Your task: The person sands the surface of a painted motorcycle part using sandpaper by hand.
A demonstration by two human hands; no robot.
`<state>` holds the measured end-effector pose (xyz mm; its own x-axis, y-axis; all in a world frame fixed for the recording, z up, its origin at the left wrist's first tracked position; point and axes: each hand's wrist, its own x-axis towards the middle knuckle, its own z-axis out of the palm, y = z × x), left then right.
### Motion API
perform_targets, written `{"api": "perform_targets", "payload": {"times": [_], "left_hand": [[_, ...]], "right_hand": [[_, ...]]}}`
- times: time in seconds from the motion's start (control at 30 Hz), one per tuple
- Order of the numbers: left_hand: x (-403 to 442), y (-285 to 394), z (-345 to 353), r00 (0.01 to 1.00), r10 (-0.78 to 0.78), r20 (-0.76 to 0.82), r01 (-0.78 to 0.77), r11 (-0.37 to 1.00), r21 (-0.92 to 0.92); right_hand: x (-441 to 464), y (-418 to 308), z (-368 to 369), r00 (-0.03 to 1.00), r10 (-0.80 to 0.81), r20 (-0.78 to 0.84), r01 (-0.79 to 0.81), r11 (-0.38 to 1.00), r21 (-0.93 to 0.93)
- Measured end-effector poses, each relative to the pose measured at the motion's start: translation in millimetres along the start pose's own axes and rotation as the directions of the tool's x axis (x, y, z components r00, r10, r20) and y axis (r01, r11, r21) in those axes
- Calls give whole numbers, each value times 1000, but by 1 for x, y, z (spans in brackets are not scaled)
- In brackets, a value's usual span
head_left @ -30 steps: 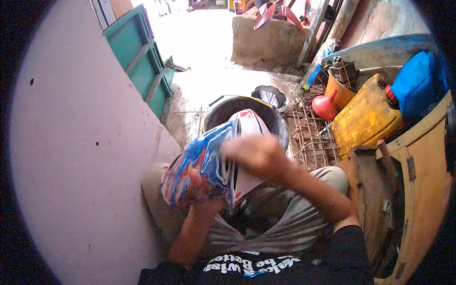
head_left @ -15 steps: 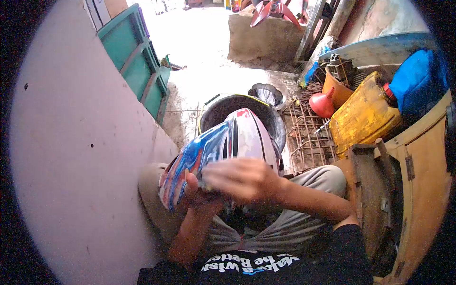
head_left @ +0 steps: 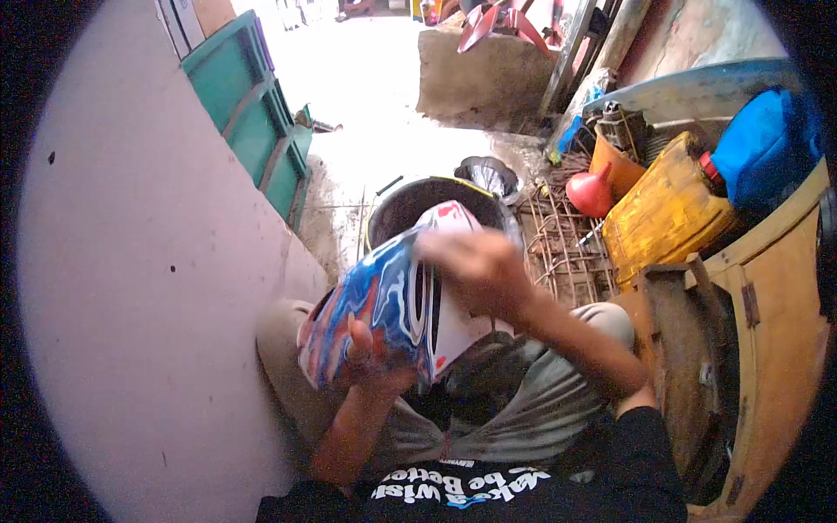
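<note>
A glossy curved painted shell (head_left: 370, 292), with swirls of blue, white and red and a white side with dark slots, rests tilted over my lap. It resembles a motorcycle body panel. My left hand (head_left: 370, 362) grips its lower edge from below, thumb up on the blue swirled face. Across the upper part lies my right hand (head_left: 479, 266), its fingers smeared by motion against the surface. Whether anything is under those fingers is hidden. Just beyond the shell stands a black bucket (head_left: 392, 213) with a yellowish rim.
A pale wall (head_left: 157, 288) closes in on my left, with a green panel (head_left: 253, 113) farther on. To the right are rusty wire mesh (head_left: 558, 248), a red funnel (head_left: 590, 190), a yellow jerrycan (head_left: 667, 213), a blue bag (head_left: 767, 148) and a wooden cabinet (head_left: 780, 331).
My right hand has moved up and forward along the shell, away from my left hand. The shell has turned slightly, showing more of its blue face and lower white edge.
</note>
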<state>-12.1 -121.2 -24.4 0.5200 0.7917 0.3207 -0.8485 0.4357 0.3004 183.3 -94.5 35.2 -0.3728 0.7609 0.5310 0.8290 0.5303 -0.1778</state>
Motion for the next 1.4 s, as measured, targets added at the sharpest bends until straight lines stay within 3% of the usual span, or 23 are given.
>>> {"api": "perform_targets", "payload": {"times": [0.03,0.13,0.2,0.27,0.33,0.4,0.47,0.5,0.53,0.6,0.63,0.73,0.77,0.8,0.83,0.87,1.0,1.07,1.13,1.2,1.27,1.33,1.4], "left_hand": [[-4,-5,-10,986,32,-165,1,980,197],[-10,-4,-24,986,-35,-162,50,994,92],[3,3,13,981,-86,-174,83,996,-23],[5,3,14,988,-41,-152,54,995,81],[-4,0,-9,989,-87,-123,101,989,111],[-13,-2,-24,986,-102,-129,118,985,124],[-11,-2,-30,989,-71,-127,87,989,123],[-4,0,-9,996,-71,-60,69,997,-28],[-6,2,-2,994,-58,-96,55,998,-35],[-11,1,5,986,-39,-164,31,998,-54],[-8,-2,1,986,-41,-159,38,999,-21],[-13,-2,-17,978,-88,-191,108,990,94],[-8,3,-6,974,-103,-202,131,982,134],[4,3,7,997,-45,-68,49,997,58],[0,3,5,995,-58,-81,64,995,77],[-6,1,-1,993,-75,-95,84,992,93],[-14,-4,-12,982,-99,-160,120,985,125],[-7,6,13,968,-100,-229,124,988,94],[-10,5,15,964,-95,-250,121,989,91],[-4,6,15,961,-101,-256,127,988,86],[2,4,14,960,-89,-264,114,990,83],[-1,6,7,954,-77,-289,108,990,92],[-8,4,-4,943,-49,-330,87,991,101]], "right_hand": [[-5,-15,2,974,-170,-148,187,976,110],[-5,-49,-5,900,-371,-231,412,896,165],[2,-5,5,972,-167,-165,185,978,95],[13,15,-5,988,-18,-156,31,997,78],[-5,-19,1,980,-143,-137,154,985,73],[-1,-66,-10,879,-373,-297,418,902,104],[-1,-33,-1,934,-301,-193,324,941,101],[3,-13,-4,989,-129,-68,133,989,70],[12,4,-6,997,-12,-82,17,998,60],[5,-4,-5,995,-63,-75,63,998,-9],[1,-20,0,968,-163,-189,182,979,90],[6,-50,-15,901,-375,-221,420,879,223],[7,-35,-9,939,-283,-195,322,922,213],[9,-11,-3,967,-192,-169,224,954,198],[12,6,-3,995,-27,-91,40,989,144],[15,12,-5,996,23,-88,-13,993,117],[-4,-51,-11,910,-372,-183,406,890,207],[0,-32,-7,925,-340,-171,371,907,201],[8,5,-6,999,-36,-35,39,997,68],[5,6,-5,999,-23,34,23,1000,0],[-6,-33,0,940,-293,-176,317,940,129],[-5,-55,-6,883,-431,-187,456,881,125],[3,-22,-6,968,-240,-75,249,954,169]]}}
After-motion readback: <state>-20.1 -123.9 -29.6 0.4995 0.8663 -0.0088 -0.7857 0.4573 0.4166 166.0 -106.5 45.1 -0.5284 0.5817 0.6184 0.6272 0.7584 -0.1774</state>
